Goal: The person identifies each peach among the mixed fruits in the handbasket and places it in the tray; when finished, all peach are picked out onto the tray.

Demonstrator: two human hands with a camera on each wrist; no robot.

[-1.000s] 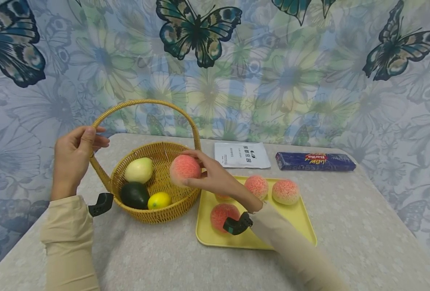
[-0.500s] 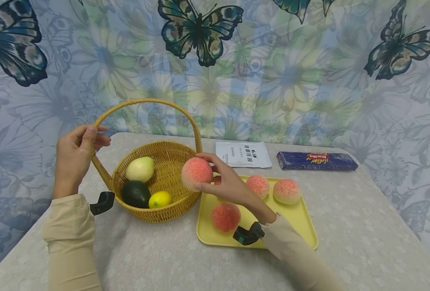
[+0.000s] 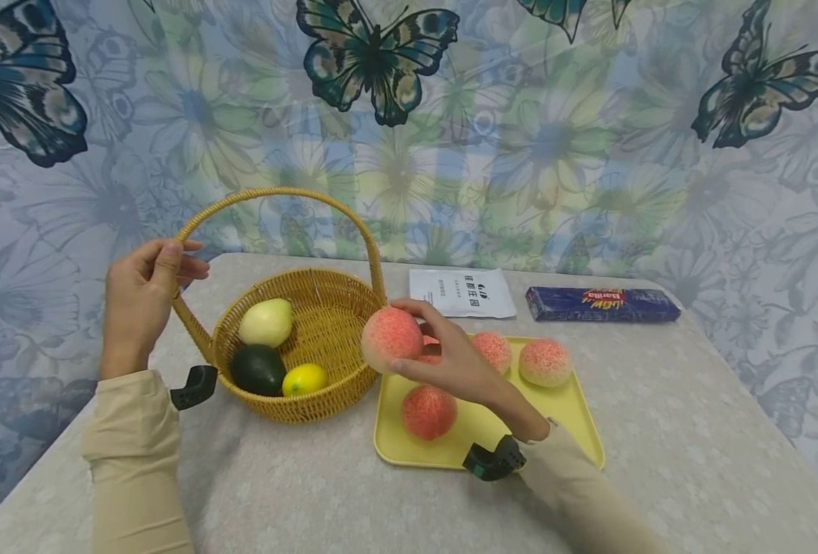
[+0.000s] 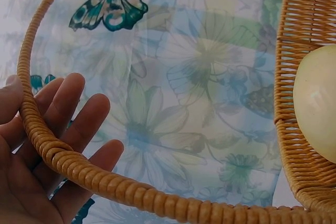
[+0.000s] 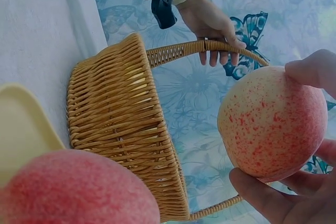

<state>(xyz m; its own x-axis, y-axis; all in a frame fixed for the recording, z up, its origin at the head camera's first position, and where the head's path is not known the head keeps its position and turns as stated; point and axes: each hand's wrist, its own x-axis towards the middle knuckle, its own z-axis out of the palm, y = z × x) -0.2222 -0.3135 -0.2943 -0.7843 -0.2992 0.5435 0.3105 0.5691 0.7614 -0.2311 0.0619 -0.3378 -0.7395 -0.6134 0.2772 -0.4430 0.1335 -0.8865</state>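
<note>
My left hand [image 3: 135, 300] pinches the left side of the handle [image 4: 63, 161] of a wicker basket [image 3: 335, 323], thumb on one side and fingers behind. Inside the basket lie a pale green pear-shaped fruit [image 3: 265, 323], a dark green avocado-like fruit [image 3: 258, 369] and a lemon [image 3: 305, 380]. A pink speckled peach [image 3: 389, 338] is gripped between the thumb and fingers of my right hand [image 3: 453, 358], raised at the basket's right rim. Below it sits a yellow tray [image 3: 398, 454] with a redder peach [image 3: 429, 412] and several more, one partly hidden behind my right hand.
Behind the tray lies a white printed packet [image 3: 460, 294]. To its right is a dark blue Barilla box [image 3: 602, 305]. A butterfly-patterned cloth [image 3: 554, 146] hangs along the table's back edge.
My right hand has moved right with the peach, from over the inside of the basket to its right rim beside the tray. The left hand keeps its place on the handle.
</note>
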